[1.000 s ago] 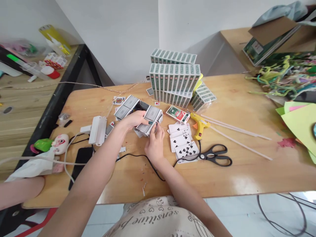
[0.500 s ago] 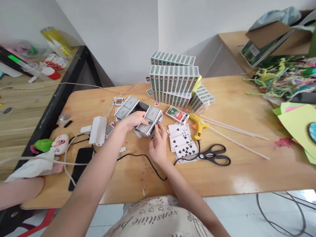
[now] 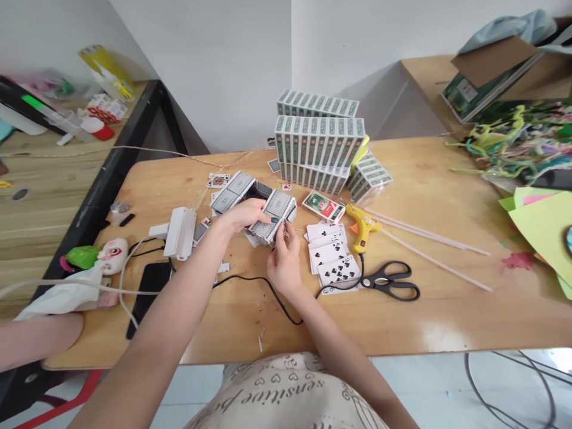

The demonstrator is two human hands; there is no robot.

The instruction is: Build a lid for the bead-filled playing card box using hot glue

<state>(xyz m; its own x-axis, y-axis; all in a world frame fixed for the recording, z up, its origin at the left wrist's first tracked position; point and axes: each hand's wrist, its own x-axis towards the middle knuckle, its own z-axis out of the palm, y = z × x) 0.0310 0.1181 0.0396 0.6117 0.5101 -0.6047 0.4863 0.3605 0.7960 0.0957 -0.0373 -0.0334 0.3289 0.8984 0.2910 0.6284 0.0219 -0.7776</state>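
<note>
A structure built of playing cards (image 3: 233, 192), grey patterned backs outward, sits on the table in front of me. My left hand (image 3: 248, 215) grips its right section, thumb across the top and the other fingers hidden behind it. At the near right corner of that section, the fingers of my right hand (image 3: 286, 256) are pinched together against the cards; whether a small piece is between them I cannot make out. Just right of this hand lie fanned playing cards (image 3: 328, 253), a card box (image 3: 323, 205) and a yellow glue gun (image 3: 362, 227).
Stacked card boxes (image 3: 319, 140) stand at the back. Black scissors (image 3: 391, 280) and glue sticks (image 3: 440, 259) lie to the right. A black cord (image 3: 268, 286) crosses the table near my hands. At left are a phone (image 3: 147, 298), a white power adapter (image 3: 180, 233) and another person's arm (image 3: 40, 341).
The camera view has shifted slightly. Both hands stay at the card structure, with almost no change in grip.
</note>
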